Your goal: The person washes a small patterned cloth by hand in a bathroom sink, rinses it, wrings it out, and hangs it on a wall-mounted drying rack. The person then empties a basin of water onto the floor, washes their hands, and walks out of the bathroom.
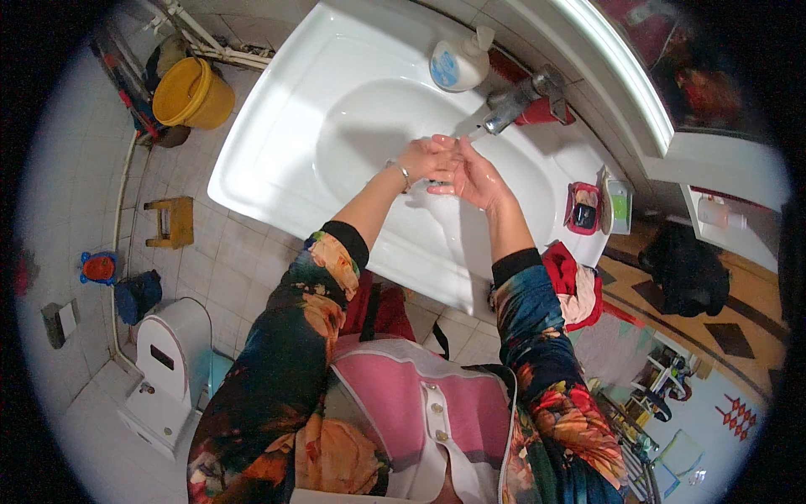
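Note:
Both wet hands meet over the bowl of a white ceramic washbasin [283,145], just under the spout of a chrome faucet [513,104]. My left hand [431,160], with a silver bracelet [399,173] at its wrist, lies with its fingers across the fingers of my right hand [475,176]. The right palm is turned up and its fingers are apart. No object shows in either hand. Water seems to run from the spout onto the fingers. Behind the bowl a white pump bottle [459,63] stands on the basin's back ledge, left of the faucet.
A red soap dish [584,208] sits on the basin's right end, beside a white dish with a green item [618,205]. Red and pink cloth [570,283] hangs near my right sleeve. On the tiled floor are a yellow bucket [194,94], a small stool [170,222] and a white toilet [170,359].

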Available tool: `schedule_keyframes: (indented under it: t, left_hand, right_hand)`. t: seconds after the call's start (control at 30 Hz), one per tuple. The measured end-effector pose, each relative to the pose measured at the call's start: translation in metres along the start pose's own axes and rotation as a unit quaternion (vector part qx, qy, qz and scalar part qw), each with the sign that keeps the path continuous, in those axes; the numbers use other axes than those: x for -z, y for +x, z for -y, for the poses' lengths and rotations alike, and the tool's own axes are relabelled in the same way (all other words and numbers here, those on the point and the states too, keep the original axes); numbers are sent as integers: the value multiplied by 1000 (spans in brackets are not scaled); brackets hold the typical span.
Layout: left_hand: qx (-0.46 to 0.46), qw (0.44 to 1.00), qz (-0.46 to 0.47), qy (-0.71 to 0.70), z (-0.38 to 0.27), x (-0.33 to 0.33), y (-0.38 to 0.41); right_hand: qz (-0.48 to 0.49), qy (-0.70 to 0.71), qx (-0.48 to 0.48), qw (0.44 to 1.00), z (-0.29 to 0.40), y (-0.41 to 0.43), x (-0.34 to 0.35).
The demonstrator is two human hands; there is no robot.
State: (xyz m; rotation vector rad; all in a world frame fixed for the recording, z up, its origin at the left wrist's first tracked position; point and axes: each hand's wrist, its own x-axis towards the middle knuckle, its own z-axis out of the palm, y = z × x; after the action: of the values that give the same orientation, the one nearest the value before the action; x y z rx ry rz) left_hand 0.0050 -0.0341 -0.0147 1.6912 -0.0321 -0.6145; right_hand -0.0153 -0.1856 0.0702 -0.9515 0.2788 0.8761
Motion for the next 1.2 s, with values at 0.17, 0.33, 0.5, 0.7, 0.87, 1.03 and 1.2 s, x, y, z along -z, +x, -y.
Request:
schedule_keyframes:
  t: [0.17, 0.33, 0.5, 0.7, 0.87, 1.03, 1.2]
  left_hand:
    - [-70, 913, 64, 396, 3, 37, 20]
    - [-82, 865, -65, 490, -12, 21, -3]
    - [77, 941, 98, -315, -10, 19, 22]
    - [80, 884, 11, -461, -47, -32, 22]
    - [9, 963, -177, -202, -48, -31, 28]
    - [-92, 892, -99, 432, -79, -17, 2]
    - [-303, 845, -31, 439, -34, -57, -6]
  right_hand:
    - [-168, -186, 49, 967, 0, -7, 34]
    - [-383, -673, 139, 617, -28, 5, 55]
    - [-111, 93, 114, 983, -1, 28, -15]
    - [-68, 23, 195, 978, -16, 58, 41]
    - [-272, -685, 130, 663, -4, 34, 2]
    - [-266, -42, 184, 945, -12, 18, 1]
    - [-408, -222, 155, 872, -15, 42, 50]
